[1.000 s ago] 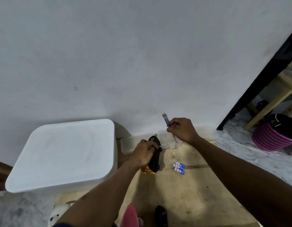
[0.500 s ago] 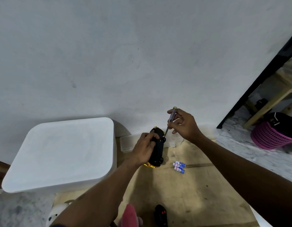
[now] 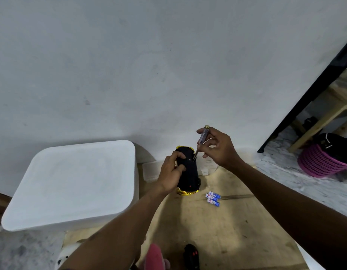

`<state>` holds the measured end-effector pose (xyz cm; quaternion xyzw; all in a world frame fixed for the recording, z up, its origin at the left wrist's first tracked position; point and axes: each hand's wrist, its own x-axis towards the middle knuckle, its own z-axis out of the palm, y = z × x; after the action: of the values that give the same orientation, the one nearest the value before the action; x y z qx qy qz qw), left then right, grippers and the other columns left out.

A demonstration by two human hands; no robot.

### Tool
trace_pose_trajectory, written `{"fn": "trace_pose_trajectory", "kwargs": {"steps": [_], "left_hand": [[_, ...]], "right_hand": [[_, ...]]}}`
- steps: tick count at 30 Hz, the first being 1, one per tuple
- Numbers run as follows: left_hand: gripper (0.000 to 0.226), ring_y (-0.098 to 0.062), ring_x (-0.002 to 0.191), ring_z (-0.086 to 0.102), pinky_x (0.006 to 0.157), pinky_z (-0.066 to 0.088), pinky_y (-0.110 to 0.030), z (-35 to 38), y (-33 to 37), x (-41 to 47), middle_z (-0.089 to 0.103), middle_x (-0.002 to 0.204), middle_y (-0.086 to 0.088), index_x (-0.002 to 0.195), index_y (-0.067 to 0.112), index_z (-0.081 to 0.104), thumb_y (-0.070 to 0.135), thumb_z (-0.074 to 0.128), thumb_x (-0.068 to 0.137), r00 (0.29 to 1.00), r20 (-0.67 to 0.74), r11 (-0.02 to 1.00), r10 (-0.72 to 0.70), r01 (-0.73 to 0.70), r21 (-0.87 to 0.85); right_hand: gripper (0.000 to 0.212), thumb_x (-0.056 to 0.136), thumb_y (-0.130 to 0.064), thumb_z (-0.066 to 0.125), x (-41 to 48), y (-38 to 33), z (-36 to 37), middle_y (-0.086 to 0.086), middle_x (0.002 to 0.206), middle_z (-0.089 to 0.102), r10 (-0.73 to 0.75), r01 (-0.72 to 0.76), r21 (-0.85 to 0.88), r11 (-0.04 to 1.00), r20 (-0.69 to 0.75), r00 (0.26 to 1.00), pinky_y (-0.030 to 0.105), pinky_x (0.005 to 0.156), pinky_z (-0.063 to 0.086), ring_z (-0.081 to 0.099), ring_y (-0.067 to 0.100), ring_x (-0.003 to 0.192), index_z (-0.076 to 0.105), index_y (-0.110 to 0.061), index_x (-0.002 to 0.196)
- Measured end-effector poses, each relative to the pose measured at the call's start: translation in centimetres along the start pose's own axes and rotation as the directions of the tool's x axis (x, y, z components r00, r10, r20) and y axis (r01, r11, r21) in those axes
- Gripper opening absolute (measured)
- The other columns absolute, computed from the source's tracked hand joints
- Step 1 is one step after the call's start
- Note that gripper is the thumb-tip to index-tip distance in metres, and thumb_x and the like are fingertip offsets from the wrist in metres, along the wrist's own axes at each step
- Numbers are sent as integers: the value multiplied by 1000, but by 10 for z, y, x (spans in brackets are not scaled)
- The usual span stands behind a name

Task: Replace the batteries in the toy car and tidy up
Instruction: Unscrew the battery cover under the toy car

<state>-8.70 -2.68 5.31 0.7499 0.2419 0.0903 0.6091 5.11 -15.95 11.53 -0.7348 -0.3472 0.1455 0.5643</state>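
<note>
Screwdriver set against the upturned toy car, centre of frame

Right of the white lidded bin [image 3: 71, 184] and above the plywood sheet [image 3: 227, 230], the toy car [image 3: 188, 172] is held black underside to the camera, its long axis running up and down the frame. The left hand [image 3: 171, 176] wraps its left flank with curled fingers. The right hand [image 3: 217, 149], just upper right of the car, pinches the screwdriver [image 3: 202, 137], which slants down-left so its tip meets the underside near the car's upper end. That is likely the battery-cover screw. Fresh batteries [image 3: 213, 198] lie on the sheet, lower right of the car.
</note>
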Motion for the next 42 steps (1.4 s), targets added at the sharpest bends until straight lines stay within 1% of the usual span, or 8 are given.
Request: {"fn": "trace_pose_trajectory", "kwargs": {"steps": [4, 6, 9, 13, 26, 33, 38, 42], "left_hand": [[39, -33, 99, 59, 69, 51, -36, -2, 8, 5, 56, 115, 2, 101, 26, 56, 5, 58, 67, 997, 47, 971, -53, 63, -233], [39, -30, 100, 55, 69, 50, -36, -3, 8, 8, 57, 107, 6, 99, 23, 56, -3, 56, 69, 996, 60, 954, -62, 77, -291], [39, -26, 96, 53, 72, 47, -37, -3, 10, 10, 58, 101, 8, 91, 27, 57, 1, 55, 62, 997, 49, 946, -66, 78, -314], [40, -24, 92, 51, 71, 45, -36, -2, 13, 9, 57, 99, 6, 91, 22, 55, 2, 52, 56, 998, 45, 940, -48, 60, -335], [39, -23, 90, 50, 66, 46, -32, -2, 13, 9, 55, 99, 2, 89, 21, 53, 3, 51, 54, 999, 26, 937, -20, 28, -348], [40, -23, 91, 51, 65, 47, -32, -3, 12, 8, 55, 101, 2, 88, 23, 54, 1, 50, 55, 1000, 21, 942, -9, 15, -335], [39, -24, 92, 50, 66, 47, -33, -4, 13, 10, 55, 102, 1, 85, 25, 55, 2, 51, 53, 1000, 13, 948, 1, 3, -319], [40, -25, 93, 50, 69, 46, -37, -8, 15, 13, 56, 105, -3, 81, 29, 55, 2, 51, 51, 1000, -19, 954, -2, -4, -299]], "right_hand": [[50, 85, 1, 71, 1, -5, 0, 12, 91, 67, -43, 44, 7, 999, -60, 997, 42, 59, 62, 70, 23, 74, 56, -16, 129], [65, 84, 3, 72, 1, -9, 0, 10, 89, 70, -72, 73, 10, 997, -98, 993, 41, 58, 62, 72, 23, 74, 47, -22, 138], [76, 83, 6, 70, 1, -13, 0, 8, 88, 71, -118, 119, 3, 993, -134, 984, 45, 58, 62, 73, 22, 74, 39, -26, 144], [72, 85, 6, 69, -2, -15, 1, 8, 90, 70, -160, 157, -32, 987, -114, 981, 55, 58, 59, 70, 25, 74, 41, -25, 144], [70, 88, 4, 68, -8, -14, 3, 6, 94, 68, -194, 187, -85, 979, -77, 978, 55, 54, 57, 69, 20, 80, 40, -20, 146], [72, 87, 7, 65, -8, -14, 3, 4, 97, 68, -201, 195, -104, 975, -44, 979, 55, 56, 56, 69, 22, 84, 40, -32, 142], [64, 88, 3, 66, -11, -17, 4, 4, 96, 67, -274, 274, -147, 950, 20, 961, 44, 56, 59, 68, 19, 87, 42, -28, 138], [45, 87, -10, 75, -5, -23, 8, 4, 96, 64, -336, 320, -178, 931, -64, 940, 36, 55, 59, 67, 17, 87, 56, -19, 126]]}}
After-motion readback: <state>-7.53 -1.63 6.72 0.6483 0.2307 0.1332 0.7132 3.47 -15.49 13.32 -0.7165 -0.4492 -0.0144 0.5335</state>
